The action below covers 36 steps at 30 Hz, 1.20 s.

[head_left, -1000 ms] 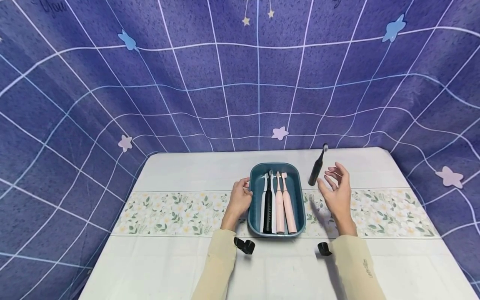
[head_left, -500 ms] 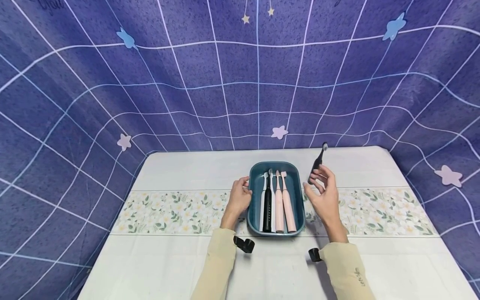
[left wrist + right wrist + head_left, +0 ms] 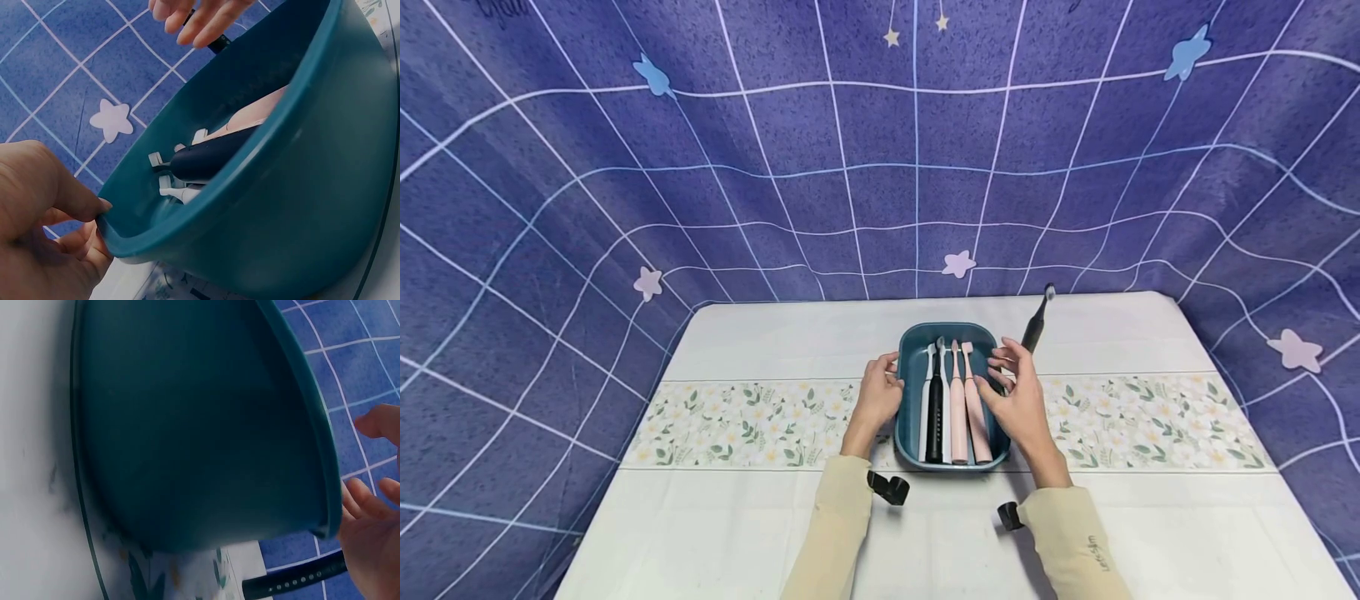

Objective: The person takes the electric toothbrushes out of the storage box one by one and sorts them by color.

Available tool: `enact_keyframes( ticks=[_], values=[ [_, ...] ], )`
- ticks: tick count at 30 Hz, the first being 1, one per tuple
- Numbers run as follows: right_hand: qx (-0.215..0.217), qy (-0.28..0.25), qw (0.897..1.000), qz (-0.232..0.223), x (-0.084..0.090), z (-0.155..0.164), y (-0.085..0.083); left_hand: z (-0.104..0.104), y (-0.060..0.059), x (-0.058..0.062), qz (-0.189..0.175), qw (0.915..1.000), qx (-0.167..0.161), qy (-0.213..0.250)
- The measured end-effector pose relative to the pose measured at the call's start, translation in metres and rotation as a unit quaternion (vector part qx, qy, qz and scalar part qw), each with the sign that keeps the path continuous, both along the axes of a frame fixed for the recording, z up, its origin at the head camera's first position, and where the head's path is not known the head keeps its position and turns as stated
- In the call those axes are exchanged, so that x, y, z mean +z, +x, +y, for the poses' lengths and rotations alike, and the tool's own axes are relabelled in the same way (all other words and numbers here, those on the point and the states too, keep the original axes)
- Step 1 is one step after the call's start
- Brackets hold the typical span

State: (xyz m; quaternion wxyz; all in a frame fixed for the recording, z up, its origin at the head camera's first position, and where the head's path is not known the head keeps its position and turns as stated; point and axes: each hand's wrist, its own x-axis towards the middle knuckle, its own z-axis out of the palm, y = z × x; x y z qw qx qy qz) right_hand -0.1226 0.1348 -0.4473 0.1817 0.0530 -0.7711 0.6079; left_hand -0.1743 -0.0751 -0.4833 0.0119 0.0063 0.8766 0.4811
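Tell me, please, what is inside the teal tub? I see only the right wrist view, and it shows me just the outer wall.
Observer: Several electric toothbrushes lie side by side in the tub, white, black and pink, with their heads pointing away from the person.
Operator: Does the left hand hold the tub?
Observer: Yes. The left hand grips the left rim, with the thumb over the edge.
Operator: And does my right hand hold something?
Observer: No. The right hand is over the right rim with relaxed fingers and holds nothing. I cannot tell if it touches the rim. A loose black toothbrush lies on the table just beyond it.
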Motion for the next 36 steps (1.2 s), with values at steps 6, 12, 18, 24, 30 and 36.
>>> enact_keyframes(
  ticks=[6, 12, 18, 24, 30, 36],
  values=[
    [0.028, 0.007, 0.999, -0.013, 0.000, -0.009, 0.000, 0.000, 0.000, 0.000, 0.002, 1.0000, 0.002, 0.003],
    [0.051, 0.001, 0.998, -0.049, -0.018, -0.013, -0.009, 0.001, 0.000, -0.001, 0.001, 1.0000, 0.007, 0.002],
    [0.090, 0.000, 0.990, -0.111, -0.037, -0.017, -0.019, 0.000, 0.000, -0.001, 0.002, 1.0000, 0.009, 0.002],
    [0.110, 0.067, 0.982, -0.140, -0.040, -0.024, -0.019, 0.001, -0.001, -0.002, -0.007, 0.9999, 0.011, 0.007],
    [0.123, 0.103, 0.971, -0.175, -0.042, -0.028, -0.020, 0.001, -0.001, -0.002, -0.003, 0.9999, 0.011, 0.004],
    [0.136, 0.108, 0.966, -0.191, -0.045, -0.030, -0.020, 0.001, 0.000, -0.001, -0.004, 0.9999, 0.012, 0.004]
  ],
)
